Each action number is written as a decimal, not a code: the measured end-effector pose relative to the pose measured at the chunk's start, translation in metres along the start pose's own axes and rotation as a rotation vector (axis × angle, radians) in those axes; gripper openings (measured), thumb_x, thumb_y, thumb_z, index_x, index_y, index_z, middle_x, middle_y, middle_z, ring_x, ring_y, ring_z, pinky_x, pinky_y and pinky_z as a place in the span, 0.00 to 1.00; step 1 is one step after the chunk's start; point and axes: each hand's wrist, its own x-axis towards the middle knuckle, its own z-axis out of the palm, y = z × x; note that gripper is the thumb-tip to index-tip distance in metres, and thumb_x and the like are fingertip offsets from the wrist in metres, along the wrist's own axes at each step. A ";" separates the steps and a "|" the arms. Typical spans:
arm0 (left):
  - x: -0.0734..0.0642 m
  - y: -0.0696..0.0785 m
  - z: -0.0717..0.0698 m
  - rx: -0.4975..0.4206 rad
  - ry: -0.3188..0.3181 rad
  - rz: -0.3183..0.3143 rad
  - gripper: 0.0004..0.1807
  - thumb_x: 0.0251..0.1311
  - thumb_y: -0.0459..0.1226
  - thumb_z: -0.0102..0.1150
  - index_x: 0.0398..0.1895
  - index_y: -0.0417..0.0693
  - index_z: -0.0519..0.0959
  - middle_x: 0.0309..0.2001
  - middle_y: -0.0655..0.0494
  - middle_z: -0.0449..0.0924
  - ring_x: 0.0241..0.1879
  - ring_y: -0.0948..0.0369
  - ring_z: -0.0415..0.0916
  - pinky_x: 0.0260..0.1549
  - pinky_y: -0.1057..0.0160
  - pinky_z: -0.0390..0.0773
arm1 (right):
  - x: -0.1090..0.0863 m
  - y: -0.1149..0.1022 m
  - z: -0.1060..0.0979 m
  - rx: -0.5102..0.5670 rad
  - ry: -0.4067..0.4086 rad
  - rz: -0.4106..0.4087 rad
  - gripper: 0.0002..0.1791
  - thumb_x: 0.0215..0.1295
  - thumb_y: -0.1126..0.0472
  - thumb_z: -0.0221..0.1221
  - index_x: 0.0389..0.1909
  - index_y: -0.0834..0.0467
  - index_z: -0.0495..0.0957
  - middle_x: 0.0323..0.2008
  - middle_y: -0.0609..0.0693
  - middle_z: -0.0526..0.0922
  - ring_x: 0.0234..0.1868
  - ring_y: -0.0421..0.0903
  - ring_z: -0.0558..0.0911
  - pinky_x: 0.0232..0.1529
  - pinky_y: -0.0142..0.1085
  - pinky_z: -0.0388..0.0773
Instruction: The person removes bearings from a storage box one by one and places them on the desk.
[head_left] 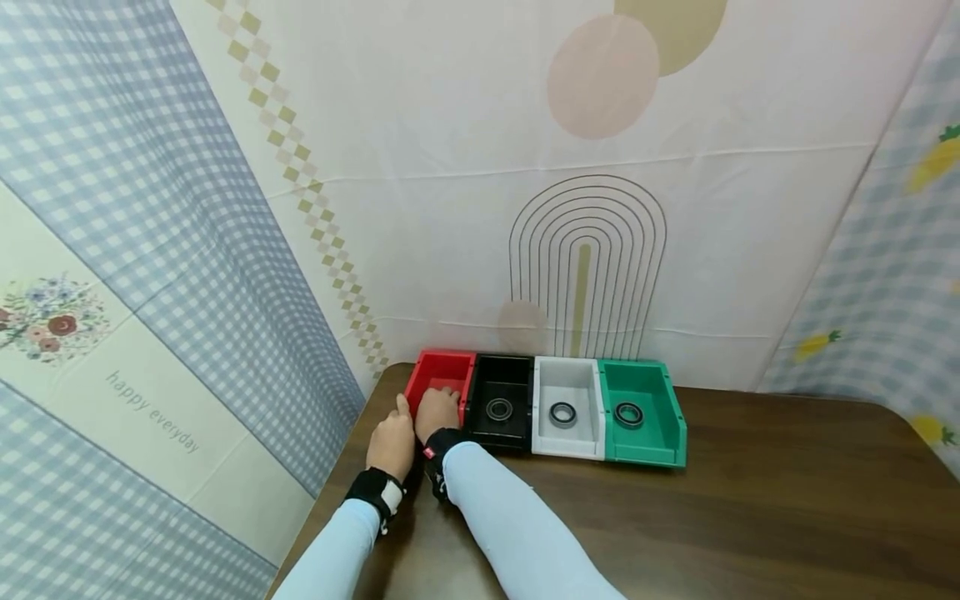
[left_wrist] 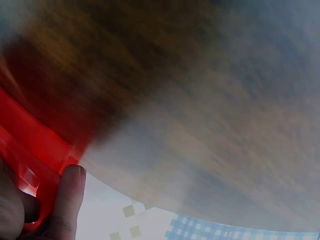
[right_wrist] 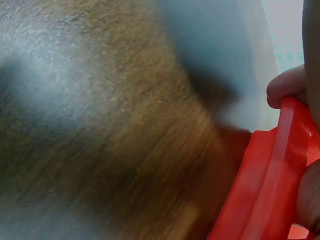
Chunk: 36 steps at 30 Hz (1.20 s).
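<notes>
A red bin [head_left: 448,362] stands at the left end of a row of small bins. My left hand [head_left: 392,443] holds it at the front left corner. A finger [left_wrist: 69,197] lies against that corner in the left wrist view. My right hand [head_left: 438,410] reaches over the front of the red bin, with its fingers down inside. In the right wrist view, fingers [right_wrist: 309,196] show close to the red wall [right_wrist: 262,185]. I cannot tell what the right fingers hold, as the back of the hand covers them.
To the right, a black bin [head_left: 504,369], a white bin [head_left: 564,377] and a green bin [head_left: 645,387] stand side by side. Each has a ring-shaped bearing in it, such as the bearing [head_left: 628,415] in the green one. The brown table [head_left: 750,500] meets a cloth-covered wall behind.
</notes>
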 end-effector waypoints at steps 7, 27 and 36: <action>-0.001 -0.003 0.003 -0.007 -0.024 -0.021 0.20 0.73 0.26 0.57 0.65 0.25 0.73 0.29 0.37 0.85 0.23 0.46 0.87 0.25 0.49 0.89 | 0.002 -0.002 0.001 0.053 -0.015 0.037 0.14 0.76 0.57 0.59 0.39 0.60 0.91 0.39 0.54 0.92 0.51 0.51 0.84 0.65 0.48 0.76; -0.001 -0.005 0.009 -0.006 0.036 -0.006 0.19 0.73 0.27 0.56 0.63 0.24 0.73 0.26 0.37 0.83 0.20 0.45 0.85 0.22 0.49 0.87 | -0.001 -0.002 0.009 0.068 0.054 0.047 0.19 0.76 0.53 0.61 0.55 0.63 0.85 0.48 0.60 0.87 0.53 0.55 0.81 0.63 0.49 0.75; -0.001 0.000 0.012 0.009 0.042 0.004 0.20 0.74 0.29 0.58 0.63 0.23 0.74 0.26 0.37 0.83 0.20 0.45 0.85 0.21 0.49 0.87 | -0.002 0.001 0.011 0.057 0.079 0.047 0.21 0.76 0.53 0.61 0.60 0.64 0.82 0.51 0.60 0.86 0.54 0.55 0.79 0.63 0.48 0.73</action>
